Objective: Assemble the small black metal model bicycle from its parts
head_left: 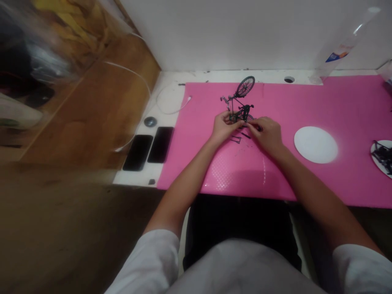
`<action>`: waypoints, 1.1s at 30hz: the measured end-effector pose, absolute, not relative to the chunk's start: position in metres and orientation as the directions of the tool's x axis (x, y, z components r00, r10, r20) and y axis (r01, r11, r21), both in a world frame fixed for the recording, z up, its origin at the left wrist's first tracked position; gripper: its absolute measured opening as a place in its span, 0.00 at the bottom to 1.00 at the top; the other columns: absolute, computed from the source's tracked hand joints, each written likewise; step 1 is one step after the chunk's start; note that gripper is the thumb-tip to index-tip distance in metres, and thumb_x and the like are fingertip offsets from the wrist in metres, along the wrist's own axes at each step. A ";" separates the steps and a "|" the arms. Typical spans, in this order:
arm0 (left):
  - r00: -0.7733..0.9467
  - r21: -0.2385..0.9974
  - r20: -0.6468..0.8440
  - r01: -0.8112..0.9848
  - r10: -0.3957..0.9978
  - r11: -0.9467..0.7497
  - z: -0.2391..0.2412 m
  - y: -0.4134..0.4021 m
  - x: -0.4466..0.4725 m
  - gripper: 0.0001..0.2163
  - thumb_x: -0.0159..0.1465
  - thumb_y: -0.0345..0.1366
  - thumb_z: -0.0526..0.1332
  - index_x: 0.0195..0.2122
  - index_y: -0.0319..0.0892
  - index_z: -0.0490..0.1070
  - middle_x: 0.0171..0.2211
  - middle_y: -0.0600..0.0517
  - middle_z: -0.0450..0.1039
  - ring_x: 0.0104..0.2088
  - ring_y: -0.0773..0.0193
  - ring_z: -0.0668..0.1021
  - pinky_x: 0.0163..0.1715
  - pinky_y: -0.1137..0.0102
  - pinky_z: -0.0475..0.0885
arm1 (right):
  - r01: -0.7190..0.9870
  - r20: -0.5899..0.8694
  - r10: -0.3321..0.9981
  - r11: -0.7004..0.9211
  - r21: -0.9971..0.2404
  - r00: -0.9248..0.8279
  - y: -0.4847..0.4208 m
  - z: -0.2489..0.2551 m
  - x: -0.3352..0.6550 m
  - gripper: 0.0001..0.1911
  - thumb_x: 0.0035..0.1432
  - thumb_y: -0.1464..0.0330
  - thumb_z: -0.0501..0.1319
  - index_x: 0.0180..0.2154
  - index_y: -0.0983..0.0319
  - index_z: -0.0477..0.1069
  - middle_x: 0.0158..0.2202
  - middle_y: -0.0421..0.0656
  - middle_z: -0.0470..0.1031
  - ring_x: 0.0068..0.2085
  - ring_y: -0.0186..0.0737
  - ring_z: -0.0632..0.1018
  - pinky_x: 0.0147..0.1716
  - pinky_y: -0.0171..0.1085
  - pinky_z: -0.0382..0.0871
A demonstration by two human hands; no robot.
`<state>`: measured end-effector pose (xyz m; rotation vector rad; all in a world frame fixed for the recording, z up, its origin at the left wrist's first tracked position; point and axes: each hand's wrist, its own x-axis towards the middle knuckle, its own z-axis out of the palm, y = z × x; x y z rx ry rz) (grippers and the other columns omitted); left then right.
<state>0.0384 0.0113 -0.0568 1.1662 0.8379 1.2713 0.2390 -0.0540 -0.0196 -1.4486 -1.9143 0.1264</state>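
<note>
The model bicycle (240,102) stands near the far edge of the pink mat (306,102), one wheel tipped up. The left hand (223,126) pinches its frame low down. The right hand (267,132) is closed in a pinch at its rear end, on what cannot be told. The bicycle looks light, thin-spoked and fragile, so the frame is probably the safest hold.

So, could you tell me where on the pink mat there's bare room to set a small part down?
Bare mat lies between the right hand and the white disc, along the near edge, and left of the left hand. It is crowded at the model bicycle, with loose black parts nearby.
</note>
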 end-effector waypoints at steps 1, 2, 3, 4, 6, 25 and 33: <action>0.162 0.960 0.133 -0.266 0.978 -0.087 -0.057 0.011 0.039 0.25 0.50 0.38 0.85 0.47 0.40 0.83 0.41 0.47 0.90 0.38 0.60 0.90 0.44 0.65 0.87 | 0.799 0.480 0.870 0.365 -0.479 -0.110 -0.054 -0.019 0.239 0.12 0.74 0.61 0.68 0.44 0.57 0.90 0.43 0.48 0.91 0.44 0.51 0.86 0.48 0.49 0.77; 0.169 0.961 0.134 -0.263 0.976 -0.086 -0.057 0.011 0.039 0.25 0.50 0.39 0.85 0.48 0.40 0.83 0.41 0.46 0.90 0.38 0.60 0.90 0.44 0.65 0.87 | 0.796 0.478 0.871 0.366 -0.482 -0.110 -0.054 -0.019 0.238 0.11 0.73 0.61 0.67 0.44 0.57 0.90 0.43 0.48 0.91 0.44 0.50 0.86 0.48 0.48 0.77; 0.177 0.962 0.133 -0.259 0.975 -0.084 -0.057 0.011 0.039 0.25 0.50 0.39 0.85 0.48 0.40 0.83 0.41 0.46 0.90 0.38 0.60 0.90 0.44 0.66 0.87 | 0.792 0.477 0.872 0.367 -0.488 -0.109 -0.054 -0.020 0.238 0.11 0.73 0.62 0.67 0.43 0.57 0.90 0.43 0.48 0.91 0.43 0.50 0.85 0.48 0.48 0.77; 0.183 0.964 0.129 -0.254 0.975 -0.080 -0.057 0.011 0.039 0.25 0.50 0.38 0.85 0.48 0.40 0.83 0.41 0.46 0.90 0.38 0.61 0.90 0.44 0.66 0.87 | 0.787 0.477 0.872 0.367 -0.496 -0.106 -0.054 -0.020 0.238 0.11 0.72 0.62 0.68 0.43 0.57 0.90 0.42 0.48 0.91 0.42 0.50 0.85 0.47 0.48 0.77; 0.189 0.968 0.118 -0.242 0.975 -0.070 -0.057 0.011 0.039 0.24 0.50 0.38 0.85 0.47 0.40 0.83 0.41 0.46 0.90 0.38 0.62 0.90 0.44 0.66 0.86 | 0.773 0.480 0.872 0.366 -0.519 -0.091 -0.054 -0.021 0.237 0.11 0.72 0.63 0.68 0.42 0.57 0.90 0.41 0.47 0.90 0.40 0.49 0.84 0.46 0.47 0.77; 0.194 0.978 0.123 -0.191 0.973 -0.085 -0.055 0.007 0.042 0.22 0.54 0.37 0.85 0.48 0.41 0.83 0.44 0.45 0.90 0.42 0.57 0.91 0.48 0.62 0.87 | 0.856 0.484 0.864 0.351 -0.379 -0.140 -0.053 -0.015 0.241 0.20 0.76 0.56 0.63 0.38 0.59 0.87 0.38 0.50 0.89 0.38 0.48 0.83 0.39 0.45 0.70; 0.224 0.971 0.060 -0.240 0.973 -0.004 -0.047 0.002 0.044 0.21 0.53 0.33 0.85 0.46 0.42 0.83 0.43 0.47 0.90 0.41 0.59 0.91 0.50 0.61 0.88 | 0.872 0.438 0.893 0.295 -0.391 -0.106 -0.053 -0.014 0.237 0.34 0.81 0.49 0.53 0.26 0.59 0.77 0.28 0.47 0.82 0.32 0.43 0.78 0.33 0.43 0.60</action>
